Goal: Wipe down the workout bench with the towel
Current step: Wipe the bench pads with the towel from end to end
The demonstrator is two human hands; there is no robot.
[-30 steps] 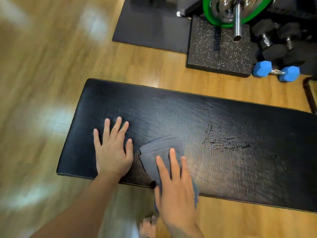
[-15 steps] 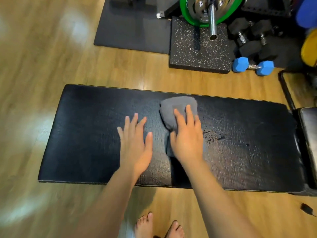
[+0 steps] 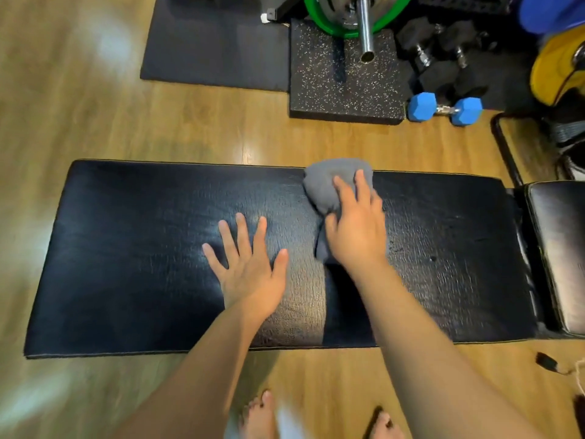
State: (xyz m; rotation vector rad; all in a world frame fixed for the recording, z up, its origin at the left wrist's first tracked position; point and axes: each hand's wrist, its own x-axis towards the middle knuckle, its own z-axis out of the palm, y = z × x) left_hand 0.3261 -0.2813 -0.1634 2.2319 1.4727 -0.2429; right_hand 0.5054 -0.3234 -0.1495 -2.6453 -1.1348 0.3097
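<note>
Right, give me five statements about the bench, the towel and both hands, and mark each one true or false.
1. The right hand presses a grey towel against the black bench pad. True.
2. The left hand grips the towel. False: it rests flat on the pad, fingers spread, apart from the towel.
3. The towel sits at the pad's far edge. True.
4. A blue dumbbell lies on the bench. False: it lies on the floor beyond the bench.
5. The towel is spread out flat. False: it is bunched under the hand.
</note>
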